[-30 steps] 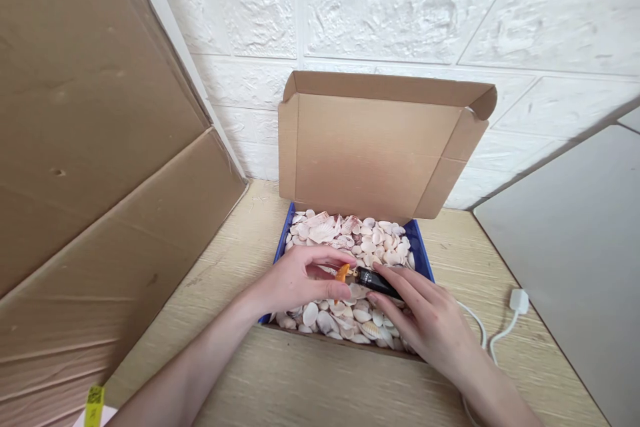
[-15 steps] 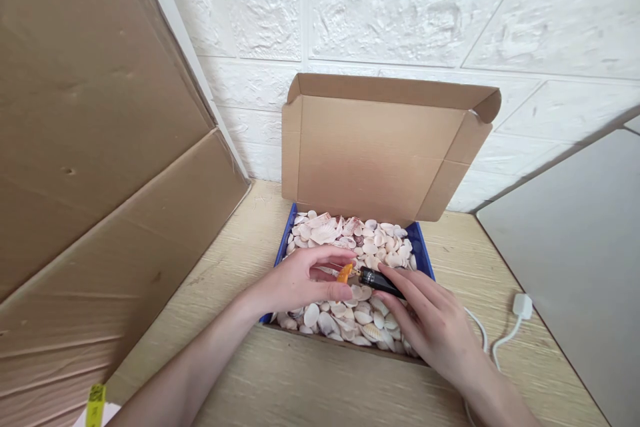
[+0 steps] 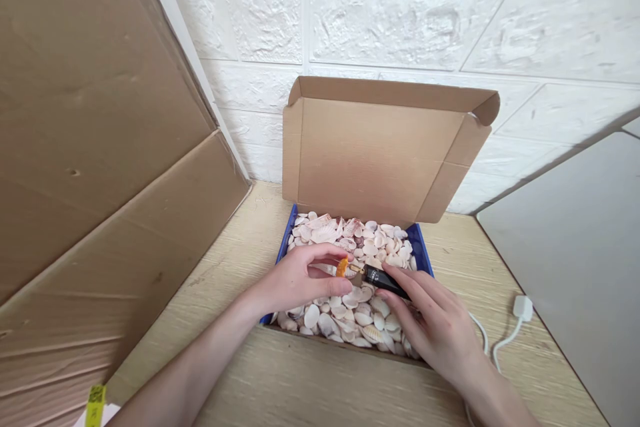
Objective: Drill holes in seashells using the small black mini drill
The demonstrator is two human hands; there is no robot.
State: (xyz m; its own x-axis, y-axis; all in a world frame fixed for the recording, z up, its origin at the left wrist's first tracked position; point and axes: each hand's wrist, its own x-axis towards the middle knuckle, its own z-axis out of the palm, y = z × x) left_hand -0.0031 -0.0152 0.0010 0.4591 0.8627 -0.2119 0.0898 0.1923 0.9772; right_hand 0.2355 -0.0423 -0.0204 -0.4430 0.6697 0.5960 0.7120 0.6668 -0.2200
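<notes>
My left hand (image 3: 315, 275) pinches a small orange shell (image 3: 342, 267) between thumb and fingertips, above the middle of the box. My right hand (image 3: 435, 310) is wrapped round a black mini hand drill (image 3: 384, 280), a cylinder with a brass-coloured tip (image 3: 356, 269). That tip points left at the orange shell, close to it; whether they touch I cannot tell. Below both hands, many pale shells (image 3: 370, 317) in white, cream and pinkish tones fill a shallow blue-sided cardboard box (image 3: 424, 253). My right hand hides the box's front right corner.
The box's brown lid (image 3: 373, 153) stands raised against a white brick-patterned wall (image 3: 405, 20). A large cardboard panel (image 3: 100, 113) rises at the left, a grey panel (image 3: 570, 240) at the right. On the wooden tabletop (image 3: 260, 373), a white cable with a plug (image 3: 523, 307) lies right of my hand.
The drill has drawn slightly to the right, so more of its brass-coloured tip shows. The orange shell has shifted a little left and turned in my left fingers.
</notes>
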